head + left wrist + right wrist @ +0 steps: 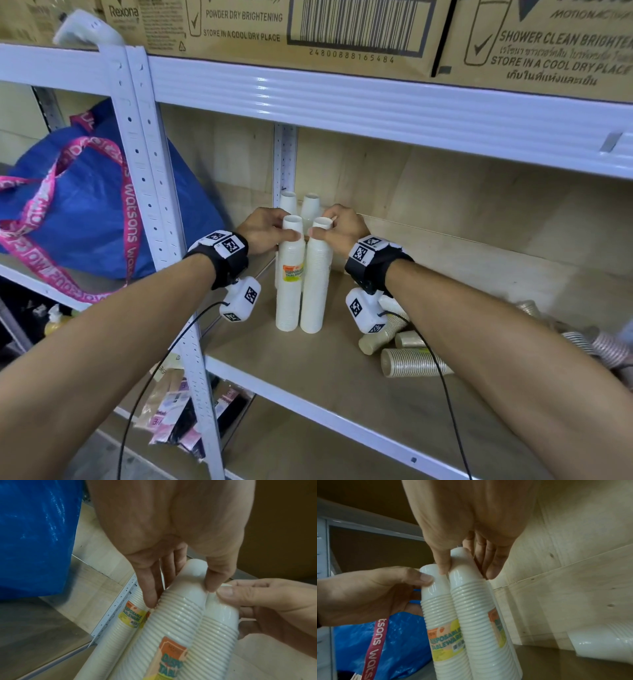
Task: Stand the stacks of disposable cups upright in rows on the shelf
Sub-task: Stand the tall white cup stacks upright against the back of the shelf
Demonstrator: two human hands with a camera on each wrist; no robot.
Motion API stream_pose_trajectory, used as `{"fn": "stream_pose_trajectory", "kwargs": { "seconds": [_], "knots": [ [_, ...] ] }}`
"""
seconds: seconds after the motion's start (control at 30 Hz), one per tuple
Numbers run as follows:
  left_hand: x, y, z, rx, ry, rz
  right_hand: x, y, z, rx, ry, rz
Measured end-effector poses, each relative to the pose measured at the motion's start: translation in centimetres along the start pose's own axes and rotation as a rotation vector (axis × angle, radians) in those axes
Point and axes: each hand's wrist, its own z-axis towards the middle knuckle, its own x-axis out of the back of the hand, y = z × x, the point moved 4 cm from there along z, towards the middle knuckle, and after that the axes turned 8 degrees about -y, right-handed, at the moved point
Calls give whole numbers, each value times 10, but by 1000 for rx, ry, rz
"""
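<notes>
i see a white metal shelving rack (376,102) with perforated uprights and pale wooden boards behind it. above its top rail sit brown cardboard boxes (308,31) printed with a barcode. left of the rack's front upright slumps a blue bag (85,212) with pink straps. below that upright lie flat packets (174,421) on the floor.

Corner at 11 o'clock: four upright white ribbed plastic cup stacks (301,274) crowd against the perforated white metal rear post (285,161); both hands sit on the front pair.
Shelf board at 6 o'clock: bare pale wooden board (308,370), open to the front edge.
At 3 o'clock: toppled striped paper cup stacks (411,363) lie across the board.
Overhead at 12 o'clock: white metal beam (376,102) caps the bay.
At 9 o'clock: front upright (150,192), blue plastic bag (85,192) beyond.
</notes>
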Motion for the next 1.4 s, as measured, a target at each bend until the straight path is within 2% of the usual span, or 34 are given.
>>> {"fn": "stream_pose_trajectory", "kwargs": {
  "seconds": [0.27, 0.47, 0.63, 0.83, 1.0, 1.23, 1.4],
  "knots": [
    [-3, 8, 3, -26, 32, 11, 5, -6, -7, 52, -65, -75],
    [-6, 12, 6, -18, 14, 46, 7, -8, -8, 23, -34, -159],
    [-5, 10, 6, -12, 2, 17, 5, -10, -11, 55, -98, -135],
    [-7, 11, 5, -12, 2, -2, 8, -10, -12, 73, -31, -220],
    [-6, 9, 6, -12, 0, 7, 7, -13, -15, 117, -84, -229],
    [-6, 8, 7, -9, -16, 2, 10, -9, -11, 91, -35, -238],
    [-4, 6, 8, -2, -20, -19, 10, -7, -11, 93, -66, -236]
  ]
}}
